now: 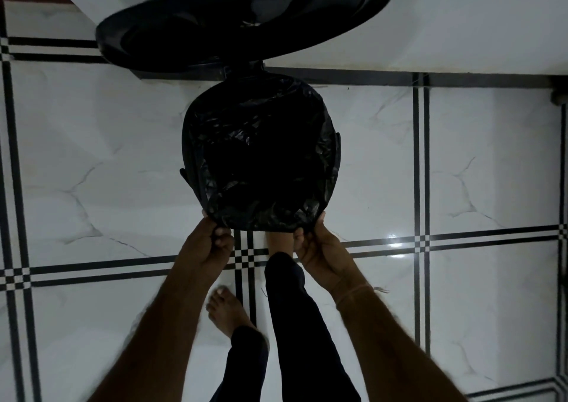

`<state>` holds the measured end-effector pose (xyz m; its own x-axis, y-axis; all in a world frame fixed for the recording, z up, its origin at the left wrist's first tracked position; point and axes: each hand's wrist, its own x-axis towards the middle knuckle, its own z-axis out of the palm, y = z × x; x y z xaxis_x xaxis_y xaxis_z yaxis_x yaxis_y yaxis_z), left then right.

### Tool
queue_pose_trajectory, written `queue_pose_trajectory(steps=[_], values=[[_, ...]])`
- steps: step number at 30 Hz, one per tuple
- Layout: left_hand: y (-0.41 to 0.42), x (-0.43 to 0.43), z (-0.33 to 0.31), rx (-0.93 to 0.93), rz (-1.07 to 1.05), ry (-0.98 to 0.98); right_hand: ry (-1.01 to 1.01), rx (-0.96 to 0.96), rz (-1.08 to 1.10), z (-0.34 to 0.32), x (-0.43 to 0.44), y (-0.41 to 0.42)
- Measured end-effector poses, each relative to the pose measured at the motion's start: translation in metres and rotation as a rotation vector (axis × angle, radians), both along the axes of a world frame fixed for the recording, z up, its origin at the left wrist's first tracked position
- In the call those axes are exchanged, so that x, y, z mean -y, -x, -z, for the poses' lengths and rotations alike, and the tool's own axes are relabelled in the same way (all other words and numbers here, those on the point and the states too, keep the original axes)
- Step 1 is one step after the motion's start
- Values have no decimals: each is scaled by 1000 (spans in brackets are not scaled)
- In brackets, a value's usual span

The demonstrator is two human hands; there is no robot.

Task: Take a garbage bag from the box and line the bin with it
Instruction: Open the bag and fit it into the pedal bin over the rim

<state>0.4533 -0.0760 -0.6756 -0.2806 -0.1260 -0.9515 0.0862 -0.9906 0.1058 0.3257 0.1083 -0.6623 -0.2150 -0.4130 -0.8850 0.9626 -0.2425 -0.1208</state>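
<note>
A round black bin (337, 149) stands on the tiled floor below me, its black lid (233, 20) swung up and open at the far side. A crinkled black garbage bag (261, 155) sits inside the bin, its edge folded over the rim all round. My left hand (210, 245) pinches the bag's edge at the near left of the rim. My right hand (316, 251) grips the bag's edge at the near right. The box of bags is not in view.
White marble floor tiles (479, 171) with black checked borders surround the bin. A white wall (461, 17) rises behind it. My right foot (276, 241) is under the bin's near edge, and my left bare foot (226, 308) stands further back.
</note>
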Motion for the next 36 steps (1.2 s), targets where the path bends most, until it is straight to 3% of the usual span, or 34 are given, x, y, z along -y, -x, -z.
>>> queue_pose_trajectory(steps=[7, 11, 13, 17, 20, 24, 26, 27, 29, 30, 31, 34, 36], values=[[12, 13, 8, 99, 25, 9, -99, -88, 163, 9, 0, 42], [2, 21, 7, -117, -36, 71, -136, -174, 183, 9, -1, 84], [-2, 26, 6, -139, 1, 124, -150, -228, 119, 4, 4, 98], [2, 34, 5, -71, 18, 133, -103, -358, -107, -1, 21, 104], [3, 39, 6, 4, 25, 121, -144, -343, -123, -3, 31, 99], [17, 41, -7, 227, 69, 151, -196, -386, -217, -5, 31, 94], [30, 41, -17, 400, 136, 217, -426, -483, -352, -11, 34, 92], [36, 40, -19, 471, 145, 264, -622, -634, -437, -16, 34, 90], [42, 39, -21, 521, 165, 347, -968, -1149, -562, -34, 36, 80], [44, 37, -23, 510, 186, 368, -908, -1368, -605, -44, 46, 73], [44, 35, -23, 501, 201, 383, -725, -1464, -672, -53, 58, 65], [38, 31, -21, 461, 163, 376, -343, -1412, -1151, -41, 106, 51], [35, 31, -14, 448, 181, 372, -375, -1231, -1406, -8, 135, 55]])
